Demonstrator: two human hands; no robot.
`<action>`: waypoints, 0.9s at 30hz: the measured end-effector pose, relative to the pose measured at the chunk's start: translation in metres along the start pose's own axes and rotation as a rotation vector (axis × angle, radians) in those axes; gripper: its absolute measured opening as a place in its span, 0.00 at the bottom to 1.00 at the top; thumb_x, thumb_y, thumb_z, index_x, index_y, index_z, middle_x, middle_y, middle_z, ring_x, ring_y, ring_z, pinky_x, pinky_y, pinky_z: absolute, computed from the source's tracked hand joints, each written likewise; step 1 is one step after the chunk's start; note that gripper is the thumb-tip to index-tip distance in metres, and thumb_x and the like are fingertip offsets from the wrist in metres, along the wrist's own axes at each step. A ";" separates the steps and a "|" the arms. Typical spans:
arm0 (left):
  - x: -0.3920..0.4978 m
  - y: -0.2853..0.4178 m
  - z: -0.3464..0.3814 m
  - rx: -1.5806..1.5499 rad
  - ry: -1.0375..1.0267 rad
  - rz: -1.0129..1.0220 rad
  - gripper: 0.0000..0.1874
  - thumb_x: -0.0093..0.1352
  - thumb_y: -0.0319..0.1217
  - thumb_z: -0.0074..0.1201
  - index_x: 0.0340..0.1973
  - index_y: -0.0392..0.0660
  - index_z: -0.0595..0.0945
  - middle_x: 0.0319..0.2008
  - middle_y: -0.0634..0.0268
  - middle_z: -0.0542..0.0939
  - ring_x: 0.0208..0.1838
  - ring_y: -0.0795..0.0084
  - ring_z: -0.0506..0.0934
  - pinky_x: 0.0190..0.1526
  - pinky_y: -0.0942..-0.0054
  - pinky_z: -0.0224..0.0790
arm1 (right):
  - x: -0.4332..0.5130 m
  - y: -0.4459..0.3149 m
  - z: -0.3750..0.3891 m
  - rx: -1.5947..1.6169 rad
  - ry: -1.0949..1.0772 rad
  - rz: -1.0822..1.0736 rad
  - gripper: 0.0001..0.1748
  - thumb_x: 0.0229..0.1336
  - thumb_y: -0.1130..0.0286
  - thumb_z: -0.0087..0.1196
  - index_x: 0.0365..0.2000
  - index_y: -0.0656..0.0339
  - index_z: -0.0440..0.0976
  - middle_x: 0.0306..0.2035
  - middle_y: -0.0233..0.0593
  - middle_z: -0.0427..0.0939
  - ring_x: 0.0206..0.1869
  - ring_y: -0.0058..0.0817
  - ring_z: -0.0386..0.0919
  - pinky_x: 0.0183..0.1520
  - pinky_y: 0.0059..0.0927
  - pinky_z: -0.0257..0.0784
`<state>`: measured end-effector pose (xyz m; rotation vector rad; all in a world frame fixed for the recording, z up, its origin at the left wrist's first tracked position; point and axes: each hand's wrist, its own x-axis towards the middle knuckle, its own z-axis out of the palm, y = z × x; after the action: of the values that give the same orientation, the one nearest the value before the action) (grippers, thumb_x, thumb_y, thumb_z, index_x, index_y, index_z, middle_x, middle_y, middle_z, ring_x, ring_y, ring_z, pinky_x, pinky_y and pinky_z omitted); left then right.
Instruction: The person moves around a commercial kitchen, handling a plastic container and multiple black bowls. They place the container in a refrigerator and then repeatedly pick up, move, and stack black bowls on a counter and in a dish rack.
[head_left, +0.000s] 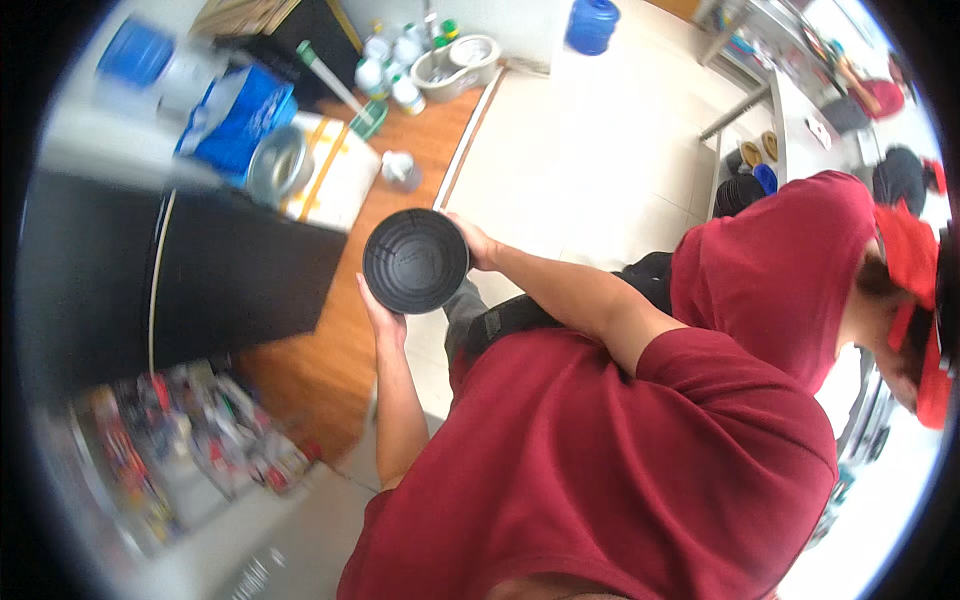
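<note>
A round black bowl (417, 261) is held up in front of me, its ringed inside facing the camera. Nothing shows inside it. My left hand (384, 311) grips the lower left of its rim, thumb along the side and the other fingers mostly hidden beneath. On the opposite side, my right hand (476, 244) holds the bowl's right edge, its fingers partly behind it. Below the bowl lie the wood-look floor strip and pale tiles.
A black cabinet (247, 277) stands at left, near a white box (341, 176) with a clear basin (280, 165). Several bottles (390, 71) and a mop bucket (450, 71) line the wall. A co-worker in a red shirt (765, 277) is close at right, by a metal table (814, 127).
</note>
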<state>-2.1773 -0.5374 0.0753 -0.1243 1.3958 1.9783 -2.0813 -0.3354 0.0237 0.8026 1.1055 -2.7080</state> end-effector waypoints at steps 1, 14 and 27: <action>0.032 0.010 0.028 0.048 -0.003 -0.022 0.38 0.77 0.62 0.29 0.68 0.46 0.70 0.67 0.62 0.71 0.70 0.63 0.68 0.71 0.59 0.56 | 0.010 -0.023 -0.007 0.022 0.087 -0.083 0.50 0.57 0.22 0.38 0.64 0.50 0.70 0.63 0.49 0.73 0.62 0.47 0.73 0.55 0.64 0.71; 0.379 -0.050 0.452 0.601 -0.910 -0.351 0.36 0.79 0.58 0.28 0.67 0.43 0.69 0.65 0.62 0.74 0.68 0.66 0.71 0.70 0.63 0.59 | 0.058 -0.255 -0.319 0.744 0.577 -0.622 0.39 0.70 0.36 0.36 0.62 0.59 0.70 0.60 0.42 0.76 0.60 0.32 0.75 0.64 0.42 0.70; 0.333 -0.493 0.737 1.083 -1.147 -0.947 0.40 0.77 0.57 0.39 0.72 0.38 0.62 0.71 0.59 0.67 0.73 0.66 0.63 0.73 0.66 0.50 | -0.162 -0.143 -0.617 1.468 0.938 -0.896 0.56 0.62 0.25 0.36 0.71 0.65 0.53 0.68 0.48 0.66 0.66 0.39 0.71 0.69 0.46 0.66</action>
<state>-1.9125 0.3411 -0.1596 0.6258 1.0471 0.1935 -1.7180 0.1715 -0.1723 2.2585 -1.3059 -3.6331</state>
